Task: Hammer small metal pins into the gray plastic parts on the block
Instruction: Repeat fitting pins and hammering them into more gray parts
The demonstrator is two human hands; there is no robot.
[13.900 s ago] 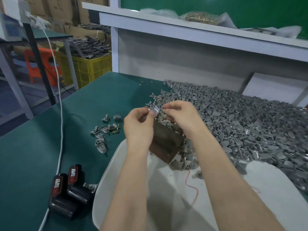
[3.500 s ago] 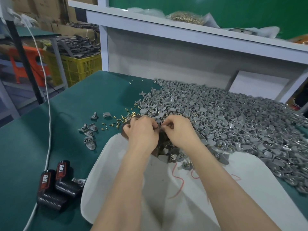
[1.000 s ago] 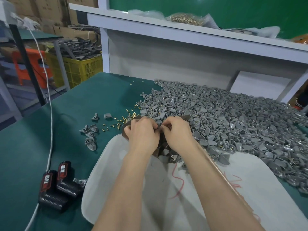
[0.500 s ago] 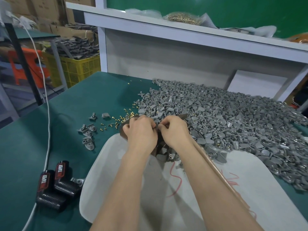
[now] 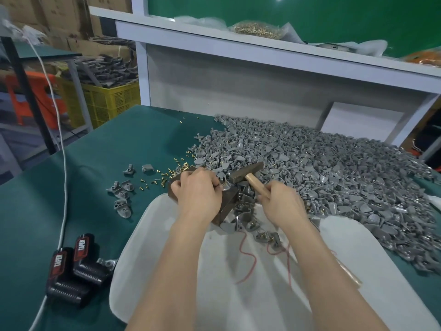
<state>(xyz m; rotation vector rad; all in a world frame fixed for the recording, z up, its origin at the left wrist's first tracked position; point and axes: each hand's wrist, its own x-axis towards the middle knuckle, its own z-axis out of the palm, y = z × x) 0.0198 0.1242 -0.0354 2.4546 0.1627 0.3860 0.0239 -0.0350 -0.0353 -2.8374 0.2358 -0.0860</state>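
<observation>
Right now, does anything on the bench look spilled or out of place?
Yes. Small brass pins lie scattered on the green mat left of the block, a few strays farther back. The gray parts spread onto the white sheet, and a loose red thread lies there between the forearms.

Green table [image 5: 119, 144] bears gray parts [image 5: 334, 175], brass pins [image 5: 164, 174]; white tray [image 5: 250, 306], batteries [image 5: 71, 271].

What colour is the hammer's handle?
The hammer handle is light tan wood, clearest in the head view.
</observation>
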